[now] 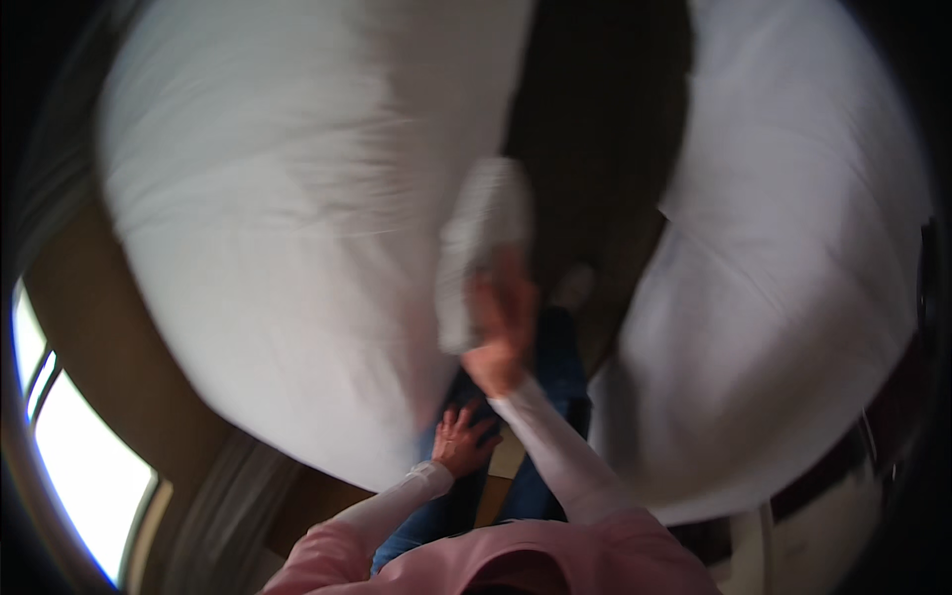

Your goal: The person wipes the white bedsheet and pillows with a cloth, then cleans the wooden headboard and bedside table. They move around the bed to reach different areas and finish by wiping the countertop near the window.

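My right hand (506,316) is blurred by motion and grips a white bundle (483,216), probably folded cloth; the blur hides what kind. The bundle is over the near edge of the bed on the left, whose top is covered by a white sheet (282,245) with wrinkles across it. My left hand (465,439) holds nothing. Its fingers are spread on the blue jeans (554,349) at my leg, close to the bed's side.
A second bed with a white sheet (766,245) stands to the right. Between the beds runs a dark floor strip (595,126). At the far left are a bright window (89,461) and a grey curtain (223,506).
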Tool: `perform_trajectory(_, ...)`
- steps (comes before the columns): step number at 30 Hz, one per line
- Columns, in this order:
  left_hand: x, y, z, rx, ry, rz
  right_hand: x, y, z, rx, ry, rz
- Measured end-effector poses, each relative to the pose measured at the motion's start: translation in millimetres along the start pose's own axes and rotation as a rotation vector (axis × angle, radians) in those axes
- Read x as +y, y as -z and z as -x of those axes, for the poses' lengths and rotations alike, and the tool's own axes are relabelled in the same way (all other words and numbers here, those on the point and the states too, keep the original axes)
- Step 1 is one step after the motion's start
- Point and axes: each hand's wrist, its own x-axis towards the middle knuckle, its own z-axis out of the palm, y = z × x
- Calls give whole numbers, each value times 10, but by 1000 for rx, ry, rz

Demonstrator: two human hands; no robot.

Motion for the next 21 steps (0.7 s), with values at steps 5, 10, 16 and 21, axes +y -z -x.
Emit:
perform_trajectory(5, 10, 29, -52, 115, -71, 116, 578, -616, -215, -224, -189, 197)
perform_trajectory(10, 54, 95, -49, 123, -75, 90, 1201, -502, 77, -381, -284, 524)
perform_trajectory(16, 221, 395, -51, 102, -79, 60, 719, 423, -142, -380, -820, 421)
perform_trajectory(21, 319, 846, 55, 52, -66, 267, -231, 1550, -778, -160, -570, 330)
